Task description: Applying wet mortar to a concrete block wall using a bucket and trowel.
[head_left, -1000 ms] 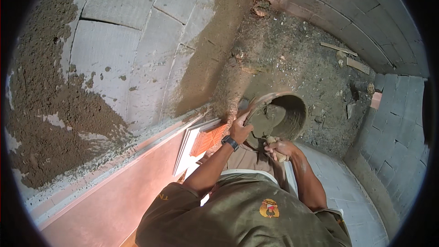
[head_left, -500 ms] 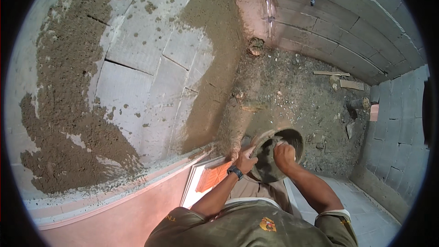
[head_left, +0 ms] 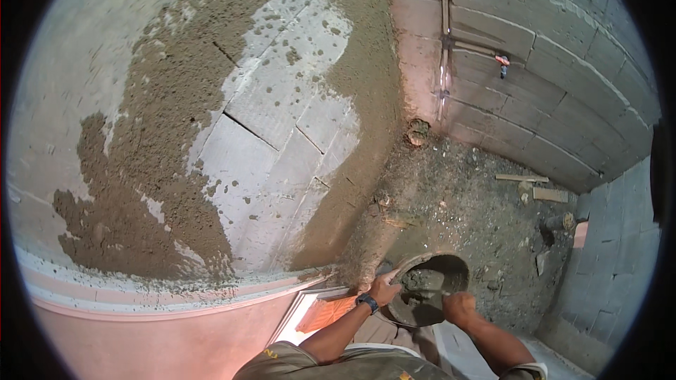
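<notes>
Near the lower middle is a round bucket (head_left: 451, 271) with wet grey mortar (head_left: 426, 283) in it. My left hand (head_left: 382, 288), below a wrist with a dark watch, grips the bucket's left rim. My right hand (head_left: 459, 307) is closed on a trowel at the bucket's right side; its handle is mostly covered by my fingers and the bucket's contents partly obscure the rest.
A block wall (head_left: 260, 169) on the left is patched with mortar. Pipes (head_left: 443, 14) with a tap (head_left: 502, 62) run on the far wall. The rubble floor (head_left: 493, 239) holds wood offcuts (head_left: 549, 194) and a pipe stub (head_left: 567, 222). A pink ledge and orange panel (head_left: 325, 313) lie below left.
The view has tilted up, showing more wall, so the bucket sits lower in it. My right hand moved up into the bucket, then back toward its right side. My left hand stays on the rim.
</notes>
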The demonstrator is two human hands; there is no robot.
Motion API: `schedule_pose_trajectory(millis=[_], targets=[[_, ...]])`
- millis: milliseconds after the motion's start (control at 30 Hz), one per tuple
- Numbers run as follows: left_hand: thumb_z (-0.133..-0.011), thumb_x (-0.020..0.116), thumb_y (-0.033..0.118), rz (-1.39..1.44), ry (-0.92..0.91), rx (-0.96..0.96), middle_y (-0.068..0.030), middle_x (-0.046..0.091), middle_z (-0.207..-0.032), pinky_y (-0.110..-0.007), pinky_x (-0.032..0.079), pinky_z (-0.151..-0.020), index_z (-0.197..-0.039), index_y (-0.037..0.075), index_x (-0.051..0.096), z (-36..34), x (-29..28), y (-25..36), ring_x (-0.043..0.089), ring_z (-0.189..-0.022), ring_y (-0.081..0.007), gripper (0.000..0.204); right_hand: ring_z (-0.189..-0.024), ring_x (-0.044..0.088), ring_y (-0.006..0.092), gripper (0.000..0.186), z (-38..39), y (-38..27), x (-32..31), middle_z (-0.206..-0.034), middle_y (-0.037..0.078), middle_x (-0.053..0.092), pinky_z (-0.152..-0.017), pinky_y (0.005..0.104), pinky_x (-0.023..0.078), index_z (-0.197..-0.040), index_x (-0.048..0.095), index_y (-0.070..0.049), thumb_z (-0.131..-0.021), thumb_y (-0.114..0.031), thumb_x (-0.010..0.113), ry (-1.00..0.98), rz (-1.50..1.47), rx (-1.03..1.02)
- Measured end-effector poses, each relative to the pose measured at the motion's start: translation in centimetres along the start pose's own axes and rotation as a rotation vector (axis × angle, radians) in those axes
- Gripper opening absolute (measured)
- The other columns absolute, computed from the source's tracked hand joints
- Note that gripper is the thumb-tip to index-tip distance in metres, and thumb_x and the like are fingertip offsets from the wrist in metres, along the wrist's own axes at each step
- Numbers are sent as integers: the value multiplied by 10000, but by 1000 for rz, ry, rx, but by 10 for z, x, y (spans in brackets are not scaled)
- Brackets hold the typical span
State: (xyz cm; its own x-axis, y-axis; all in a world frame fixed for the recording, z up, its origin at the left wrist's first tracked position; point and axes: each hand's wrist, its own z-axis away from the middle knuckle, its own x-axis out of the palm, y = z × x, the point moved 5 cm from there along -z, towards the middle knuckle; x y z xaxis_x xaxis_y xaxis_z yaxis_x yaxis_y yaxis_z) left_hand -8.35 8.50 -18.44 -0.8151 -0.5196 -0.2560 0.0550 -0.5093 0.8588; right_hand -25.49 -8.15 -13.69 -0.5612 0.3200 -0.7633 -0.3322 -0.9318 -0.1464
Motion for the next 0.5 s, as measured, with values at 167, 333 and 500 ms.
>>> schedule_pose_trajectory(millis=[167,333,500], targets=[[-755,604,199,-69,43,9,-212,664,-1112,-309,481,-859,-1330,-37,496,-8,-7,6,639,-944,-200,631,-767,703,297,147,-55,29,-39,-813,137,708,-619,420,549,-797,737,-113,-757,-170,607,236,-42,189],[-758,602,248,-112,-99,-75,-194,682,-894,-349,496,-771,-1372,115,500,-8,-5,6,647,-804,-236,637,-777,690,233,156,-78,-51,-31,-813,96,708,-588,361,516,-806,731,-116,-769,-172,591,112,127,7],[-742,604,184,-115,-68,15,-190,685,-966,-327,490,-825,-1308,18,539,-7,-1,13,647,-881,-199,594,-762,653,260,171,-31,-87,3,-811,126,675,-589,400,485,-812,707,-89,-763,-188,576,245,204,-228]])
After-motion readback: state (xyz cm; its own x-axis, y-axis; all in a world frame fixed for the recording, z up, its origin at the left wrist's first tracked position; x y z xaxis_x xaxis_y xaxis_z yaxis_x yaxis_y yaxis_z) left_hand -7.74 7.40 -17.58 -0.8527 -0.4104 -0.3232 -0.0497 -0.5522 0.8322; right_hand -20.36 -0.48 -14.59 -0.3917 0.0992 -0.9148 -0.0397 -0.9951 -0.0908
